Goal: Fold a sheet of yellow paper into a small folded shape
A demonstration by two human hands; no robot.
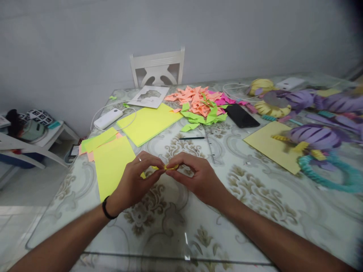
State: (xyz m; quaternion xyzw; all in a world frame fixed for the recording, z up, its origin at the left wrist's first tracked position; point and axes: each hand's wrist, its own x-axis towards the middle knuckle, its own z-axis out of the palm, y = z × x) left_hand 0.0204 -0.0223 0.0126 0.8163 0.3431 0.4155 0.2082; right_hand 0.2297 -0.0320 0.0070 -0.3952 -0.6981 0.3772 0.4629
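Observation:
My left hand (135,177) and my right hand (193,174) meet over the middle of the glass-topped table (255,196). Both pinch a small folded yellow paper piece (167,166) between thumbs and fingertips. The left wrist wears a black band, and a ring shows on one left finger. Just left of the hands lies a yellow-green paper sheet (112,164). A heap of folded orange, pink and green paper pieces (200,104) sits farther back.
A larger yellow sheet (149,122), a white power bank (107,118) with cable, a black phone (242,115), a pencil (192,138) and a clear ruler lie beyond the hands. Purple, yellow and teal paper decorations (317,136) crowd the right side. A white chair (157,68) stands behind.

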